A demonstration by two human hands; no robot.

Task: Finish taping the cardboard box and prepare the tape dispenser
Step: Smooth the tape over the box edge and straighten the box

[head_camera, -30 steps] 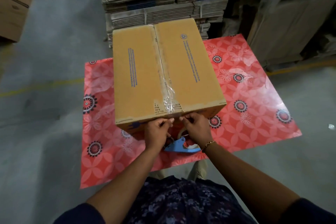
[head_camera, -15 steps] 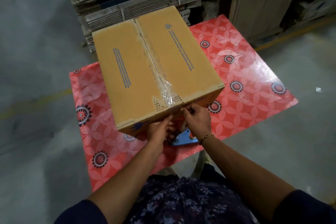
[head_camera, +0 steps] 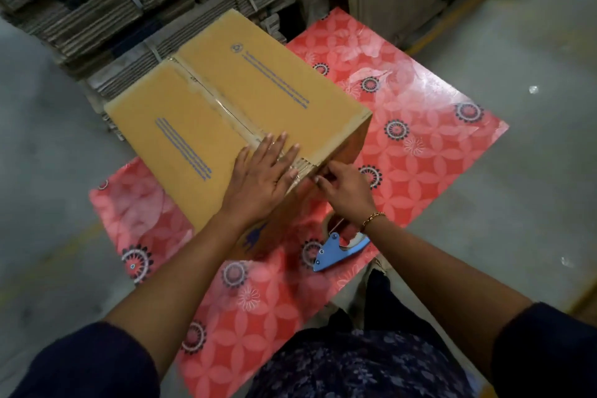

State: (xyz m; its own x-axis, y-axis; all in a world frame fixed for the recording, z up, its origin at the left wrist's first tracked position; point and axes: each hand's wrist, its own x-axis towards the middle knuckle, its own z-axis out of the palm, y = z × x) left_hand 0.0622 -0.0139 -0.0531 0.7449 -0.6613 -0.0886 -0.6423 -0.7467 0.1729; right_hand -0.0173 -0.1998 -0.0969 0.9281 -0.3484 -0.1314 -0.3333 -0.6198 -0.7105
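Left hand (head_camera: 263, 173) lies flat on cardboard box (head_camera: 226, 116) seam.

Person wears dark navy sleeves pushed up near the elbows, forearms bare, a dark navy top with a small pale floral print (head_camera: 365, 365) over the torso, and a thin gold chain bracelet (head_camera: 373, 218) on the wrist of the right hand (head_camera: 344, 191).
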